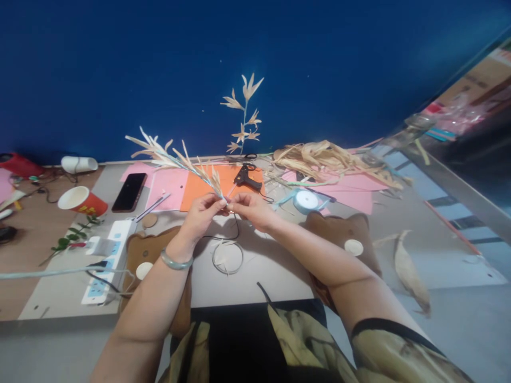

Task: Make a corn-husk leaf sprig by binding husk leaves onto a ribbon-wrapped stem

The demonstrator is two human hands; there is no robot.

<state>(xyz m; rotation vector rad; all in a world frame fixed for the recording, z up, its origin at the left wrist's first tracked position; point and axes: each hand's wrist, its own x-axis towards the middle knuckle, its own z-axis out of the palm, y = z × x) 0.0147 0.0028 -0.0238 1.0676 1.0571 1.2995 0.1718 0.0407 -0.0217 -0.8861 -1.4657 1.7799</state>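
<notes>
My left hand point(204, 214) pinches the lower stem of a spray of pale dried-husk leaves point(175, 159), which slants up to the left over the table. My right hand point(252, 209) is closed at the stem's bottom end, its fingertips meeting those of my left hand. Light-blue wrapping shows along the stem; what exactly lies between the right fingertips is too small to tell. Just beyond my hands a black glue gun point(248, 180) rests on orange paper point(191, 190). Close to my right hand lies a spool of light-blue ribbon point(305, 200).
Another husk spray point(244, 119) stands upright against the blue wall. Dried husks point(319, 159) are heaped at the back right. A wire coil point(227, 272) lies between my forearms. On the left are a phone point(130, 191), a paper cup point(90, 204) and a power strip point(93, 284). Brown cushions point(339, 229) lie under my arms.
</notes>
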